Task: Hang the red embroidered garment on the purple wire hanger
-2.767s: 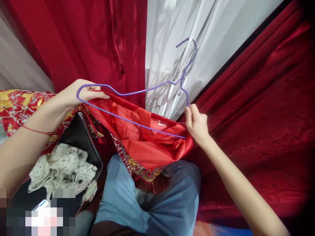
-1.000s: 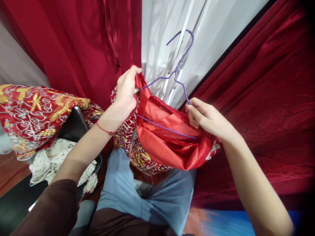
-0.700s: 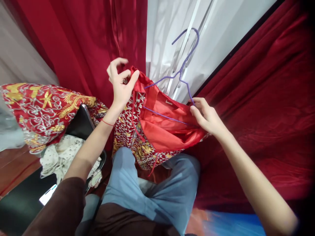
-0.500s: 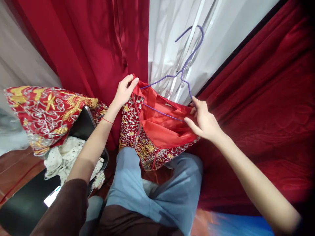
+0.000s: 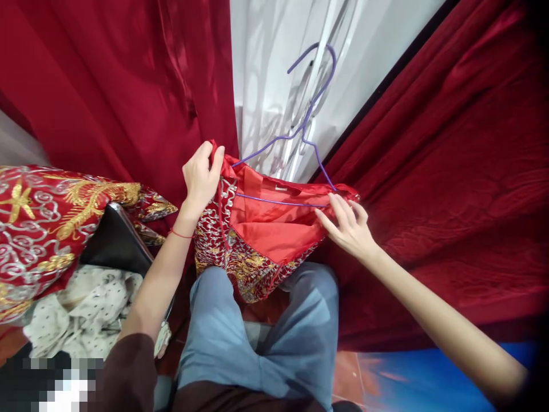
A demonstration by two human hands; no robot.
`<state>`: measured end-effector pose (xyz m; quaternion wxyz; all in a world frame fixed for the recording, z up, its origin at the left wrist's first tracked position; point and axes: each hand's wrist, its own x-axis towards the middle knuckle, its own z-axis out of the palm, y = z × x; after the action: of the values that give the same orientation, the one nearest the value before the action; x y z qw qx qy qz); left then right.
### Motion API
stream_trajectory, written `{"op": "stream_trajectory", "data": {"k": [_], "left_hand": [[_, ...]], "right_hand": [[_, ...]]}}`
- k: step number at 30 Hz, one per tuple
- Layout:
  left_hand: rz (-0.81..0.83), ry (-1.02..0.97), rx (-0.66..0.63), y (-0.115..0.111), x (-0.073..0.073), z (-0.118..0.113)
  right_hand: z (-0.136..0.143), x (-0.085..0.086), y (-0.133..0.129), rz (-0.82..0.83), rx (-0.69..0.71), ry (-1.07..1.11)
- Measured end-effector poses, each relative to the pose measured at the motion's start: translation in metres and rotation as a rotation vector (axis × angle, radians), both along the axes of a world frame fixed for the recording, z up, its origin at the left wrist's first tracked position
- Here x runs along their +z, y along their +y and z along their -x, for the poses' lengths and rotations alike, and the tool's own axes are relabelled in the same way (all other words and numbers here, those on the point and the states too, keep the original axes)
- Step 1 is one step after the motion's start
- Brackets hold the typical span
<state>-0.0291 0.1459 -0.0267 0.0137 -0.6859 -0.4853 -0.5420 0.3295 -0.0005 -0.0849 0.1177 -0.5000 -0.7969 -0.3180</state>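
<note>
A red satin-lined garment [image 5: 274, 234], embroidered outside in silver and gold, hangs spread between my hands over my knees. My left hand [image 5: 201, 177] is closed on its left shoulder edge, thumb on top. On the other side my right hand [image 5: 349, 229] grips the right shoulder edge, with thumb and fingers around the cloth near the hanger's end. A purple hanger [image 5: 305, 123] lies inside the garment. Its hook and neck stand out above the neckline, its lower bar crosses the lining, and both ends are hidden in the shoulders.
On a black chair [image 5: 120, 240] at left lie another red embroidered piece [image 5: 38, 229] and a white dotted cloth [image 5: 90, 306]. Red curtains [image 5: 450, 189] flank a white curtain [image 5: 266, 68] ahead. A blue sheet [image 5: 420, 377] covers floor at lower right.
The right shoulder has slid over the hanger's end, and my right hand's fingers have shifted onto the cloth. My left hand keeps its grip. The whole view has shifted rightward.
</note>
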Motion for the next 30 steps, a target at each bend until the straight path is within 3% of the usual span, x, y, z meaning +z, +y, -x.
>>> {"op": "stream_trajectory", "data": {"k": [4, 9, 14, 19, 22, 26, 30], "left_hand": [[-0.009, -0.017, 0.03, -0.01, -0.007, 0.0], [-0.069, -0.088, 0.067, -0.013, -0.016, -0.001], [-0.149, -0.173, 0.103, -0.009, -0.023, -0.009], [-0.172, -0.188, 0.057, -0.016, -0.027, -0.015], [-0.164, -0.113, -0.056, -0.031, -0.026, -0.012], [-0.094, 0.072, -0.104, -0.048, -0.021, -0.003], [-0.076, 0.137, -0.094, -0.049, -0.02, -0.002]], "right_hand": [[0.038, 0.011, 0.025, -0.068, 0.175, 0.124], [0.084, 0.039, 0.046, -0.108, 0.302, 0.411], [0.109, 0.07, 0.054, -0.154, 0.369, 0.438], [0.144, 0.09, 0.065, -0.261, 0.294, 0.308], [0.17, 0.097, 0.08, -0.294, 0.236, 0.252], [0.189, 0.095, 0.094, -0.224, 0.213, 0.215], [0.188, 0.089, 0.089, -0.109, 0.196, 0.21]]}}
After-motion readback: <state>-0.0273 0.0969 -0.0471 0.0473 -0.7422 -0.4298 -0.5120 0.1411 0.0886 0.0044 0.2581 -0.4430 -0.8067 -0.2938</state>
